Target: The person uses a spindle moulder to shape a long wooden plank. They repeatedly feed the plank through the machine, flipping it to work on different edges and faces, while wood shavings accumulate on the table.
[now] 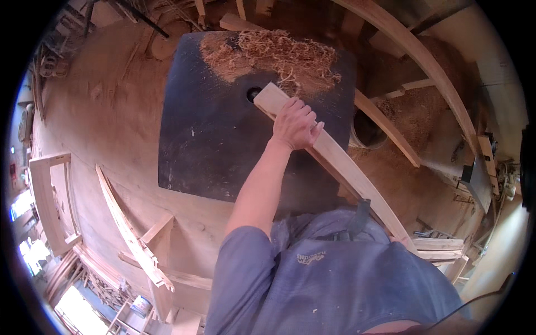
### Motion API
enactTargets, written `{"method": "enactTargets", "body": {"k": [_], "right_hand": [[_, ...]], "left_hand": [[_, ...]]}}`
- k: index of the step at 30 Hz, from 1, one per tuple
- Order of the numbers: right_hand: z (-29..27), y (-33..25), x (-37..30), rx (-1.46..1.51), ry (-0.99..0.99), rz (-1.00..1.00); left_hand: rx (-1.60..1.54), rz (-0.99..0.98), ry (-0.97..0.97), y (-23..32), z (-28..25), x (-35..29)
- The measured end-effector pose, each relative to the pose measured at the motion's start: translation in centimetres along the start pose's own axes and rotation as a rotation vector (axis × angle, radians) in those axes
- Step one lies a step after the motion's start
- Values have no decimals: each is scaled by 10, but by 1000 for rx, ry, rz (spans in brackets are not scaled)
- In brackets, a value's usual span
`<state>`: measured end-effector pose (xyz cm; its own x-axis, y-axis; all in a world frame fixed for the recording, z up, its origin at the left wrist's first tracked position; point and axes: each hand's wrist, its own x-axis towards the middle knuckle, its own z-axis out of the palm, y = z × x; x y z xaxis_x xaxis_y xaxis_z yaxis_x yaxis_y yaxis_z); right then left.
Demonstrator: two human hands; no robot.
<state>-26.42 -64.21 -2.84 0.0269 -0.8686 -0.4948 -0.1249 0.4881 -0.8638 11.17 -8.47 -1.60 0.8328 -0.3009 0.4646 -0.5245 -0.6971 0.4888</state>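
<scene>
My left hand (297, 124) is wrapped over a long, slightly curved wooden board (349, 167), close to its far end. The board runs diagonally across a dark machine table (206, 145) and back to my right side. Its far end lies beside a round hole with a dark spindle (254, 95) in the tabletop. At the board's near end, only a sliver of my right hand (393, 239) shows by my shirt. The right fingers are hidden behind the board and my body.
Curly wood shavings (287, 56) pile up on the table's far side. Curved wooden pieces (430, 61) stand on the right. Another curved strip (125, 218) and a wooden frame (47, 206) are on the left. A bucket (140, 305) sits at the lower left.
</scene>
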Motion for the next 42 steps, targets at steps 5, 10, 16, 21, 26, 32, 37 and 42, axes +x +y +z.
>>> {"method": "enactTargets", "body": {"k": [5,10,16,21,26,32,37,42], "right_hand": [[-4,10,-14,-10,50,51],[-8,18,-28,-33,72,65],[-22,23,-42,-47,95,65],[-30,31,-50,-30,101,71],[-37,41,-50,-22,97,79],[-55,55,-42,-6,93,89],[-77,75,-21,6,89,118],[-89,94,-20,58,116,158]], "left_hand": [[5,40,-1,-10,-1,2],[-22,50,11,-18,-3,3],[-49,88,32,-21,1,0],[-61,102,22,-24,1,-3],[-63,142,43,-27,-1,-6],[-86,128,2,-24,-6,-14],[-94,128,13,-24,-17,-27],[-92,126,8,-20,-33,-43]]}}
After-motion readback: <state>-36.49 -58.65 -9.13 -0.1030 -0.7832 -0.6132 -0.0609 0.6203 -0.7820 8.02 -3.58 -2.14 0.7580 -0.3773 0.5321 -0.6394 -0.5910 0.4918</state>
